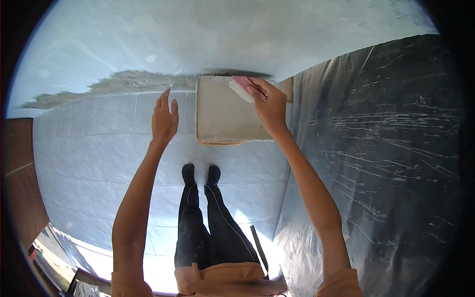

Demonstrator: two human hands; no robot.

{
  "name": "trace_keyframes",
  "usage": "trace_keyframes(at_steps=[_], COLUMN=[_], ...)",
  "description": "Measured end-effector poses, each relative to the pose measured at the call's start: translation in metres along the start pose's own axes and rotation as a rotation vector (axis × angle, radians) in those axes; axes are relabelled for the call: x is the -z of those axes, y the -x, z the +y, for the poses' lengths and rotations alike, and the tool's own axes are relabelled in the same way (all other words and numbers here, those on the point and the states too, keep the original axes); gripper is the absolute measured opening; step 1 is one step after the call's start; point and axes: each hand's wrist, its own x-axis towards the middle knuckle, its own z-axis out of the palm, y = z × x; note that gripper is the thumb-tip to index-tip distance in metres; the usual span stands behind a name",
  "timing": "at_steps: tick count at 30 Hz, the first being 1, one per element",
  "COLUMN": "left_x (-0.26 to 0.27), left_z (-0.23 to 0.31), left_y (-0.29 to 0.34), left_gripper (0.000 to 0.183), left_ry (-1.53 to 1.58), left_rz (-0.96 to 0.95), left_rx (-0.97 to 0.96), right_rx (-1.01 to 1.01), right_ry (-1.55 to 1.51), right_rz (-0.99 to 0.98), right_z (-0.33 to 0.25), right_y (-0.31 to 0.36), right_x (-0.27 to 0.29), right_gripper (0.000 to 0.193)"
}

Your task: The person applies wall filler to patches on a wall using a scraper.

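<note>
My right hand (pixel 271 106) grips a pink and white sponge-like pad (pixel 242 88), thumb and fingers bent around its right end. The pad is over the far edge of a square, grey-beige flat-topped block (pixel 230 111) with a rough, pale rim. Whether the pad touches the block or the wall behind cannot be made out. Left of the block, my left hand (pixel 165 119) hovers with nothing in it, its fingers stretched out and its thumb apart. A strip of brown shows under the block's near edge.
Ahead rises a pale blue-green wall (pixel 198 34) with a rough grey band (pixel 116 86) along its foot. Dark plastic sheeting (pixel 381 143), streaked with white drips, hangs at the right. Grey tiles (pixel 94 158) cover the floor around my feet. A brown ribbed panel (pixel 22 173) stands far left.
</note>
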Motion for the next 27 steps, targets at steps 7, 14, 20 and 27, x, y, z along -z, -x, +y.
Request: trace_keyframes(at_steps=[7, 14, 20, 27], left_x=[-0.094, -0.125, -0.134, -0.138], left_z=[-0.072, -0.081, -0.076, -0.073], left_y=[0.086, 0.117, 0.123, 0.125], left_gripper=[0.047, 0.057, 0.055, 0.053], left_ry=[0.314, 0.669, 0.803, 0.846], left_rz=[-0.242, -0.528, -0.447, -0.377], left_rx=[0.263, 0.609, 0.700, 0.744], right_rx=[-0.093, -0.094, -0.023, -0.014], right_ry=[0.170, 0.216, 0.272, 0.291], right_rz=[-0.200, -0.299, -0.269, -0.354], right_z=[0.072, 0.109, 0.123, 0.125], right_y=[0.071, 0.111, 0.118, 0.116], right_x=[-0.071, -0.108, -0.110, -0.113], right_gripper=[0.023, 0.021, 0.020, 0.019])
